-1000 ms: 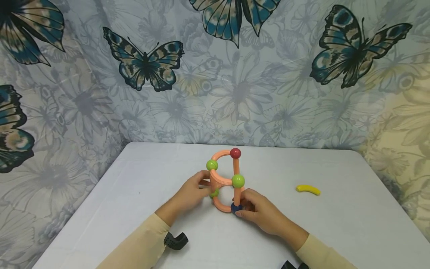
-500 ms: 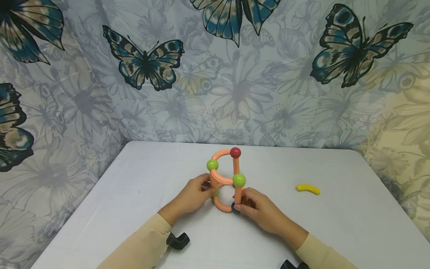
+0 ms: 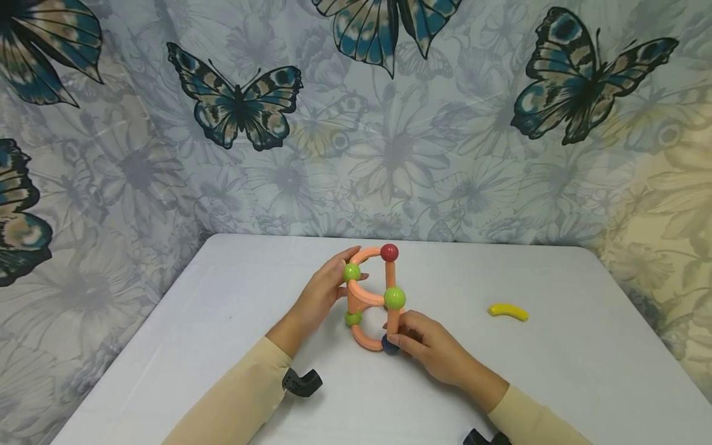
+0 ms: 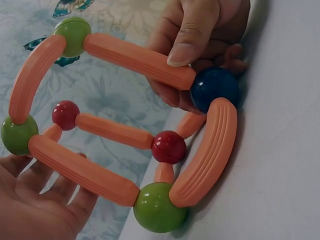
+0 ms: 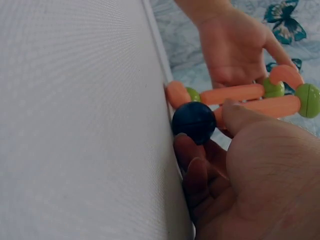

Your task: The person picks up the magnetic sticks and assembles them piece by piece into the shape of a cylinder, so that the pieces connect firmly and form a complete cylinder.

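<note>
A toy frame of orange sticks joined by balls stands upright on the white table. Its front upright stick runs between a green ball and a dark blue ball at the bottom. My right hand pinches that stick just above the blue ball. At the frame's upper left, my left hand has its fingers extended behind a green ball. Its palm faces the frame in the left wrist view. Red balls join the far side.
A yellow curved stick lies on the white table to the right. Behind the table hangs a patterned backdrop with butterflies. A black wrist mount juts from the left sleeve.
My left hand has moved up from the lower left green ball to the upper left one. The right hand has shifted its thumb from the blue ball onto the upright stick.
</note>
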The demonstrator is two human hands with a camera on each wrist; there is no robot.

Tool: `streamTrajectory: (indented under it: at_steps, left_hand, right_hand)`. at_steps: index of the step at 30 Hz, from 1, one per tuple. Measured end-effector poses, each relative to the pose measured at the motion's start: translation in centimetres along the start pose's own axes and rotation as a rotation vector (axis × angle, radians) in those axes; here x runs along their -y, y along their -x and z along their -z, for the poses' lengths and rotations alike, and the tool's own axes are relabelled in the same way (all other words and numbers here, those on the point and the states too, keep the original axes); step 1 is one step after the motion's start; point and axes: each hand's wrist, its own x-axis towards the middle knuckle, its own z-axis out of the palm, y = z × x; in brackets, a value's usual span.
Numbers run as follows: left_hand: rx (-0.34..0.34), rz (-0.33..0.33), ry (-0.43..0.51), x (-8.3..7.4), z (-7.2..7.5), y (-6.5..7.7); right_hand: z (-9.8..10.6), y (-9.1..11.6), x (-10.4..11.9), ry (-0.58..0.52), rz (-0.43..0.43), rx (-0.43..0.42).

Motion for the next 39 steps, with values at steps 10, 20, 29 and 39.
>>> streamTrajectory:
  at_steps: [10,20,29,39]
  left_hand:
    - [-0.009,-0.011,0.004,-0.11,-0.45,-0.25]
    - [-0.031,-0.016,-0.036,-0.28,-0.54,0.03]
    - [-0.028,-0.024,-0.033,-0.12,-0.35,0.01]
    - [-0.069,0.014,-0.041,0.35,0.08,0.09]
  right_hand:
    - [0.10,-0.20,0.23,0.012,-0.011,0.006]
    - [0.10,-0.08,0.67,-0.017,-0.032,-0.002]
    - [0.04,0.10,0.53,-0.035,-0.030,-0.005]
    - [0.44,0.46,0.76,-0.038,-0.023,-0.013]
